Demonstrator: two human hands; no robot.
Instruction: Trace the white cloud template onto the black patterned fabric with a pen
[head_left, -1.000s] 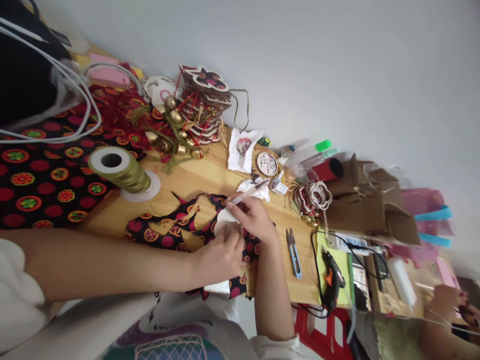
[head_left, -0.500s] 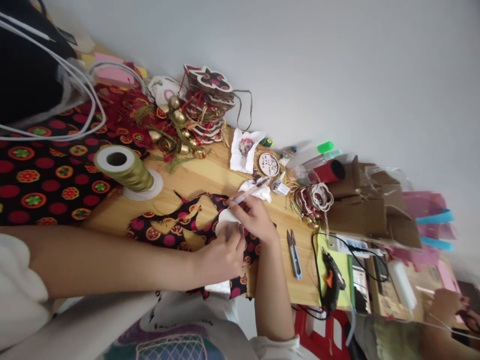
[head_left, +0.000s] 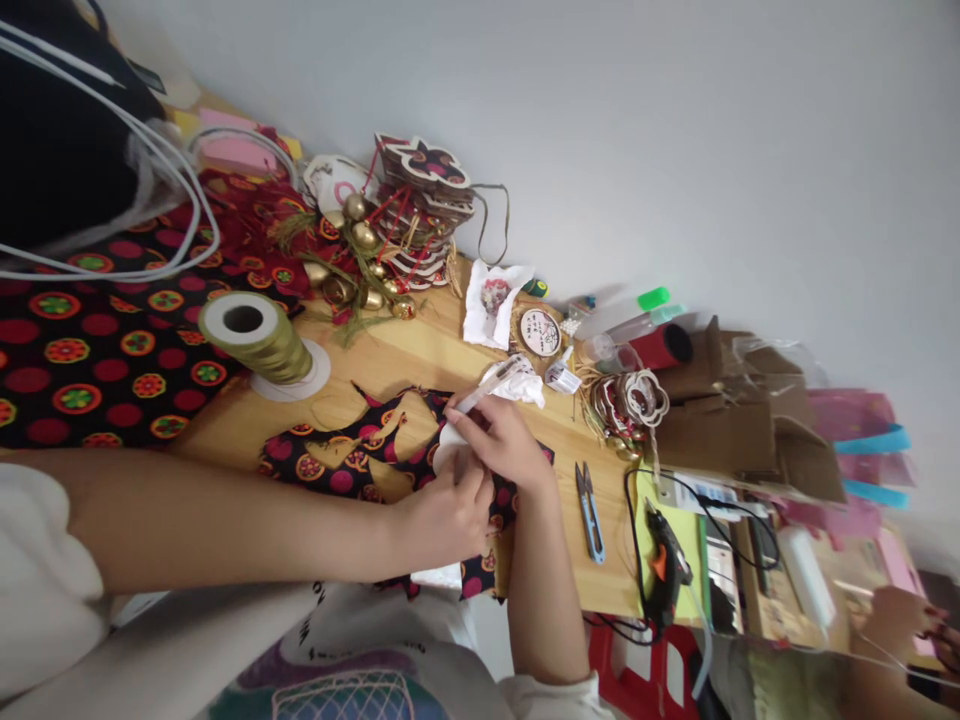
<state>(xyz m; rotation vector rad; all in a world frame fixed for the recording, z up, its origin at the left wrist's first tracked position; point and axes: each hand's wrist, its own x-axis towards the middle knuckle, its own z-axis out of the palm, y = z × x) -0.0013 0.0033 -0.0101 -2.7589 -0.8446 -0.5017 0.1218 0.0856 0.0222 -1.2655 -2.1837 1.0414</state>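
My left hand [head_left: 446, 505] has its fingers bent and pressed together on a white, rounded flat piece [head_left: 448, 440]. That piece lies on black patterned cloth [head_left: 309, 466] with cut-out holes, and my fingers cover much of it. Close against it, my right hand [head_left: 506, 445] is closed around a slim, pale pen [head_left: 481, 388]. The pen slants up and to the right, and one end is near the upper edge of the white piece. Whether its tip touches the cloth cannot be made out.
A spool of olive ribbon [head_left: 262, 345] stands left. Blue thread snips [head_left: 589, 512] and a glue gun [head_left: 666, 565] lie right. Behind are stacked flower-shaped ornaments [head_left: 424, 205], gold bells [head_left: 364, 236] and a cardboard box [head_left: 720, 430]. Another person's hand [head_left: 896, 615] shows at far right.
The pen and my right hand have shifted slightly left and down, along the edge of the white piece. My left hand stays nearly in place. The whole view has shifted a little.
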